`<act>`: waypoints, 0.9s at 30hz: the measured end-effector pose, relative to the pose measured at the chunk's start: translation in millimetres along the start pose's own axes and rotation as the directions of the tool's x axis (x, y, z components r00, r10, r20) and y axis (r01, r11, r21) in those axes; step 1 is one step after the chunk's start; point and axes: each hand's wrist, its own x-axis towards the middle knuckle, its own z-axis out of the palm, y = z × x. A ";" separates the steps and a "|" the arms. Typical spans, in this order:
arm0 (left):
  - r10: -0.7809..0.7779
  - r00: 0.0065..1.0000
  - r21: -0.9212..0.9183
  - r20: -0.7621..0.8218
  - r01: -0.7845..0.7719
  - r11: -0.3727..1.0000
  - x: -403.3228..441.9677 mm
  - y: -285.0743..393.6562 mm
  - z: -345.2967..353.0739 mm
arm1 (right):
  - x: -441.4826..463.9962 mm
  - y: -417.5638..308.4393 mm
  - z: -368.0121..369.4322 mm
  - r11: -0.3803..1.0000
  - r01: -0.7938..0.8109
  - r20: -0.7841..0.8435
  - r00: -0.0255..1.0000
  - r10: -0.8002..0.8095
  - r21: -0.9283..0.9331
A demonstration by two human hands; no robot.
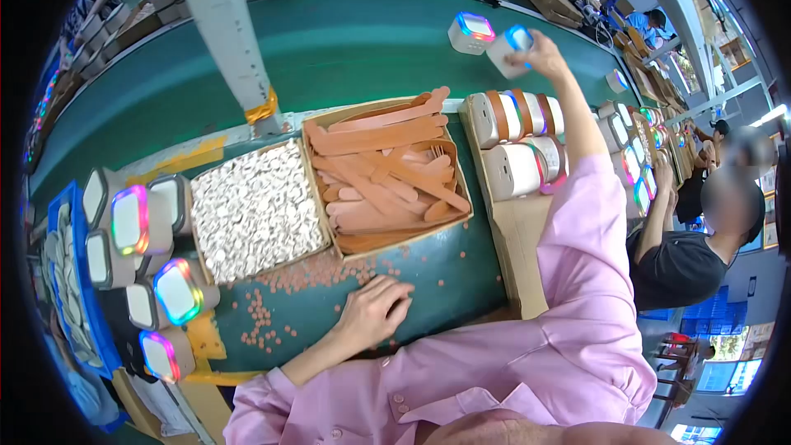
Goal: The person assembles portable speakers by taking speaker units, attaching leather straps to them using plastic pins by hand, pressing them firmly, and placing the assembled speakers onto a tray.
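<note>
My right hand (540, 56) is stretched out over the green conveyor belt (354, 41), gripping a small white box-shaped speaker (507, 56) with a lit blue rim, somewhat blurred. Close to its left, a similar speaker with a glowing multicoloured rim (472, 34) stands on the belt. My left hand (375, 311) rests on the green worktop, fingers loosely bent and thumb apart, with no object visible in it. Small brown discs (309, 276) lie scattered around it. Above it is a carton of brown straps (387, 169), beside a box of small white parts (257, 210).
Several speakers, some lit, stand at the left (177, 292) near a blue tray (99, 338). Strapped speakers fill a carton (527, 259) at the right. A metal post (218, 25) rises behind the worktop. A co-worker in a dark shirt (680, 268) sits at the right.
</note>
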 end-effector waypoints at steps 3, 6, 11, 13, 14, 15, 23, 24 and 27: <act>-0.021 1.000 0.023 0.020 0.020 1.000 -11.5 7.0 -15.3 | -75.3 -106.7 -62.0 0.816 0.079 -0.028 0.997 -0.076 0.573; -0.071 0.996 -0.090 -0.053 0.066 0.994 -18.5 18.8 -6.5 | -142.7 -169.6 -72.5 0.662 0.106 0.064 0.972 -0.227 0.742; 0.574 0.701 0.359 -0.423 -0.452 0.817 -33.3 57.4 -48.7 | -251.2 -265.8 -38.7 0.629 0.099 0.366 0.739 -0.566 0.771; 0.674 0.671 0.547 -0.309 -0.455 0.703 -51.5 64.9 -73.5 | -279.9 -293.7 -26.2 0.695 0.175 0.480 0.607 -0.634 0.697; 0.617 0.736 0.565 -0.279 -0.393 0.725 -58.9 62.5 -81.2 | -291.3 -298.5 -2.7 0.653 0.217 0.446 0.574 -0.686 0.726; 0.566 0.764 0.543 -0.311 -0.346 0.765 -60.3 60.8 -87.6 | -301.7 -311.0 1.2 0.680 0.220 0.509 0.514 -0.690 0.700; -0.030 0.992 0.268 -0.122 0.062 0.961 -91.6 44.6 -113.3 | -263.4 -318.3 34.0 0.817 0.306 0.238 0.855 -0.462 0.489; -0.046 0.993 0.301 -0.105 0.076 0.950 -91.9 48.4 -114.9 | -251.8 -314.5 35.1 0.875 0.357 0.144 0.896 -0.419 0.326; 0.005 1.000 0.242 -0.012 -0.002 0.970 -84.8 50.7 -130.5 | -234.0 -284.0 82.8 0.896 0.436 0.181 0.878 -0.443 0.082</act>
